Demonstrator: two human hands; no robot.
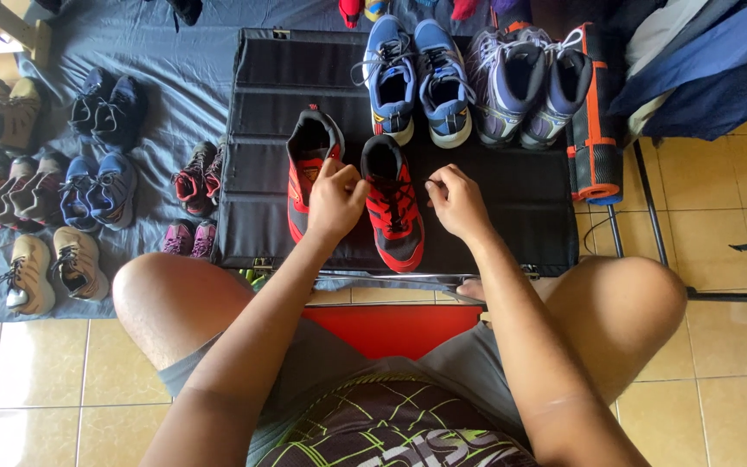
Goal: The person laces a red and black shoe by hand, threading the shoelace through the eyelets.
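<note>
On the black folding mat (494, 186), a red lace-up sneaker (393, 207) sits centred. Left hand (335, 197) and right hand (456, 201) each pinch a lace end beside it; its laces look untied. Its red partner sneaker (309, 164) waits just left.

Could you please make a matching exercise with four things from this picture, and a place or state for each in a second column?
Things:
1. red shoe pair
2. blue shoe pair
3. rolled black and orange mat
4. small pink shoes

Places or states:
A. on the blue cloth, left of the black mat
B. standing at the black mat's right edge
C. at the far side of the black mat, laces loose
D. between the left hand and right hand

Pairs: 1-D, 2-C, 3-B, 4-A
</note>
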